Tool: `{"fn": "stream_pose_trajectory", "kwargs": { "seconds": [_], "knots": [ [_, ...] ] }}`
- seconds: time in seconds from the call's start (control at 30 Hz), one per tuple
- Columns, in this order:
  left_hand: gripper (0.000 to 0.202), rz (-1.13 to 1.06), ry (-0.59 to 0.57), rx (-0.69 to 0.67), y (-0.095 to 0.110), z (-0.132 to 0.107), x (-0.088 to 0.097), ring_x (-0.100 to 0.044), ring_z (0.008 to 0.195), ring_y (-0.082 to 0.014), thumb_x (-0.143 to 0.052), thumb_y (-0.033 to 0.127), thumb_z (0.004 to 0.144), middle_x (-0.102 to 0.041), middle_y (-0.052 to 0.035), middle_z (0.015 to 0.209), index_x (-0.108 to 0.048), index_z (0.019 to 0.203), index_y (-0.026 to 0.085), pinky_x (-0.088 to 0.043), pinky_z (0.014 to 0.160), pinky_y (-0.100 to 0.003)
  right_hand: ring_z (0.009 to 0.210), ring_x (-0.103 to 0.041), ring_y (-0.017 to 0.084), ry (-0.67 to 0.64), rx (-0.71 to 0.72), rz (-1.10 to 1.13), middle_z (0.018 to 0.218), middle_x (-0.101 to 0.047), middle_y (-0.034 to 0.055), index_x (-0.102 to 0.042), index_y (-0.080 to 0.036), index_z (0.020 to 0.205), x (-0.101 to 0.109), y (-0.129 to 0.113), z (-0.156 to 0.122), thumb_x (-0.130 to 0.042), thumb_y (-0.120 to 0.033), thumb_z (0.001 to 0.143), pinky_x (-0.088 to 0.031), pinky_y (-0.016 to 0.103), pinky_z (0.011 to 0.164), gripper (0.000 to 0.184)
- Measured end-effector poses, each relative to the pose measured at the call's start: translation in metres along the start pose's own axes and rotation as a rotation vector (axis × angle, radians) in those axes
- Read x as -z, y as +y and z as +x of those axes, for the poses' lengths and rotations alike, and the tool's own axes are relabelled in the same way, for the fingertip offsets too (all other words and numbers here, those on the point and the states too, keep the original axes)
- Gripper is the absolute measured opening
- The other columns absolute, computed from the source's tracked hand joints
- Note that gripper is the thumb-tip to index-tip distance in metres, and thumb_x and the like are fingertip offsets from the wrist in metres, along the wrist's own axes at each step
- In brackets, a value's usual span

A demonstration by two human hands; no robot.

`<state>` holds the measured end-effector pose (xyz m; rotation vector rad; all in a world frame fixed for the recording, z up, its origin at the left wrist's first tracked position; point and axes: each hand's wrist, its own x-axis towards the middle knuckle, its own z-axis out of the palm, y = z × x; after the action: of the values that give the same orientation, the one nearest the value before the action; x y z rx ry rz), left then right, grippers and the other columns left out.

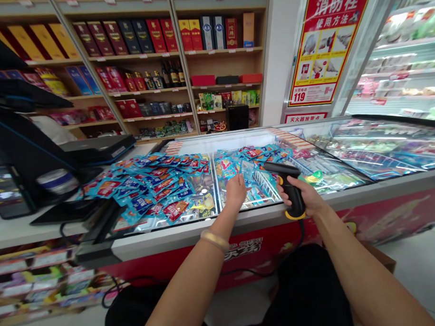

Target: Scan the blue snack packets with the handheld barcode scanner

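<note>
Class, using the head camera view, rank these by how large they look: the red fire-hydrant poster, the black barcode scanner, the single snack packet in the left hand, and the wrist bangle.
Largest to smallest:
1. red fire-hydrant poster
2. black barcode scanner, held in the right hand
3. and 4. snack packet in the left hand and wrist bangle: these look alike, so unranked.

The black matt plastic handheld scanner with a yellow base (291,187) looks smooth and dull. The small blue glossy foil packet (246,169) shines, as do the blue and red glossy plastic sachets (150,184) heaped at left. They lie on the smooth, reflective glass freezer lid (364,144). Far shelves of pale wood (221,51) appear matt.
</note>
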<state>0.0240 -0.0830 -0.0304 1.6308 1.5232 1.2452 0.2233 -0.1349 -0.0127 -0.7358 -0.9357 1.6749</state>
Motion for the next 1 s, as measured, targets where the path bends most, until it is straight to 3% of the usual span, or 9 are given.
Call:
{"fn": "stream_pose_trajectory", "kwargs": {
  "seconds": [0.1, 0.23, 0.4, 0.53, 0.73, 1.0],
  "knots": [
    [0.034, 0.095, 0.062, -0.076, 0.002, -0.003, 0.012, -0.069, 0.081, -0.019, -0.034, 0.028, 0.097, -0.069, -0.0059, 0.08, -0.066, 0.095, 0.016, -0.055, 0.079, -0.032, 0.05, -0.048, 0.01, 0.012, 0.006, 0.04, 0.069, -0.056, 0.0016, -0.06, -0.017, 0.083, -0.004, 0.004, 0.0, -0.07, -0.037, 0.075, -0.042, 0.019, 0.037, 0.023],
    [0.037, 0.306, 0.12, -0.286, -0.006, -0.004, 0.057, -0.065, 0.107, -0.0227, -0.038, 0.023, 0.094, -0.07, -0.0112, 0.115, -0.062, 0.122, 0.016, -0.049, 0.098, -0.038, 0.05, -0.047, 0.009, -0.01, -0.027, 0.088, 0.069, -0.055, 0.0012, -0.059, -0.017, 0.082, -0.023, 0.013, 0.006, -0.069, -0.036, 0.076, -0.042, 0.018, 0.038, 0.022],
    [0.04, 0.624, 0.193, -0.474, -0.026, 0.0, 0.132, -0.054, 0.125, -0.0237, -0.038, 0.023, 0.094, -0.06, -0.0144, 0.132, -0.06, 0.126, 0.015, -0.041, 0.11, -0.042, 0.05, -0.047, 0.008, -0.062, -0.086, 0.153, 0.067, -0.053, 0.0012, -0.059, -0.016, 0.082, -0.059, 0.031, 0.02, -0.066, -0.036, 0.079, -0.041, 0.016, 0.038, 0.021],
    [0.041, 0.897, 0.144, -0.481, -0.037, -0.003, 0.172, -0.047, 0.132, -0.0264, -0.036, 0.024, 0.094, -0.058, -0.016, 0.134, -0.06, 0.126, 0.014, -0.039, 0.11, -0.044, 0.048, -0.047, 0.008, -0.101, -0.136, 0.163, 0.067, -0.055, 0.0015, -0.059, -0.016, 0.082, -0.078, 0.042, 0.028, -0.065, -0.036, 0.081, -0.041, 0.016, 0.037, 0.021],
    [0.039, 1.197, 0.02, -0.346, -0.039, -0.01, 0.185, -0.033, 0.142, -0.0346, -0.047, 0.03, 0.091, -0.052, -0.0128, 0.143, -0.062, 0.126, 0.02, -0.02, 0.116, -0.059, 0.048, -0.047, 0.008, -0.117, -0.148, 0.182, 0.067, -0.054, 0.0015, -0.058, -0.016, 0.081, -0.082, 0.044, 0.029, -0.064, -0.036, 0.082, -0.042, 0.017, 0.037, 0.02],
    [0.047, 1.255, 0.003, -0.338, -0.032, -0.017, 0.174, -0.03, 0.144, -0.0339, -0.047, 0.029, 0.091, -0.043, -0.0107, 0.151, -0.052, 0.138, 0.025, -0.017, 0.117, -0.06, 0.047, -0.047, 0.007, -0.083, -0.154, 0.193, 0.066, -0.054, 0.001, -0.058, -0.016, 0.081, -0.083, 0.042, 0.027, -0.065, -0.035, 0.081, -0.04, 0.016, 0.037, 0.021]
  ]
}}
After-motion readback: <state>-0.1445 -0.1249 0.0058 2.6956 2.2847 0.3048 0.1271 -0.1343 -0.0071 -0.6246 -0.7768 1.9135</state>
